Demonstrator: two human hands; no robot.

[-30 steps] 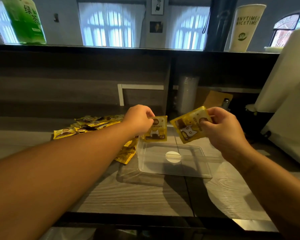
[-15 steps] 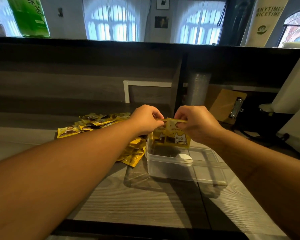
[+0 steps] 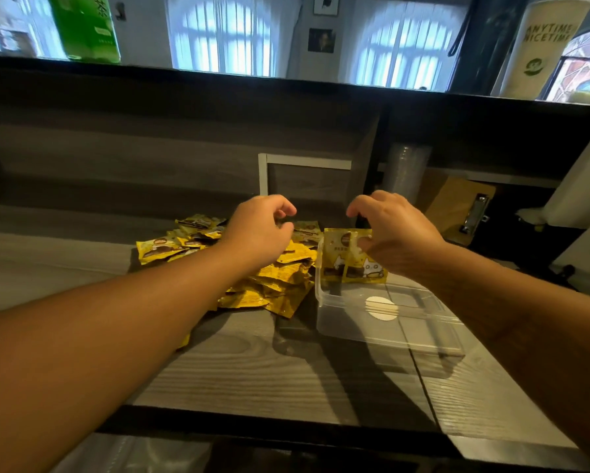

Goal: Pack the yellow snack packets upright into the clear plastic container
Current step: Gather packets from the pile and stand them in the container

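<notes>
The clear plastic container [image 3: 389,339] sits on the wooden counter, right of centre. Two yellow snack packets [image 3: 341,261] stand upright side by side against its far left end. My right hand [image 3: 399,233] is over them, its thumb on the front of the right packet and its index finger curled above the tops. A loose pile of yellow packets [image 3: 279,281] lies flat just left of the container. My left hand [image 3: 259,230] hovers above that pile with its fingers loosely curled and nothing in them.
A raised dark ledge runs across the back, with a green carton [image 3: 85,25] and a tall paper cup [image 3: 542,46] on it. Behind the container are a stack of clear cups [image 3: 407,172] and a brown clipboard [image 3: 457,206]. The counter's front edge is close below.
Both hands brought two packets together and lowered them upright into the container's far end. My left hand has let go and moved left over the pile. The right hand stays on the packets.
</notes>
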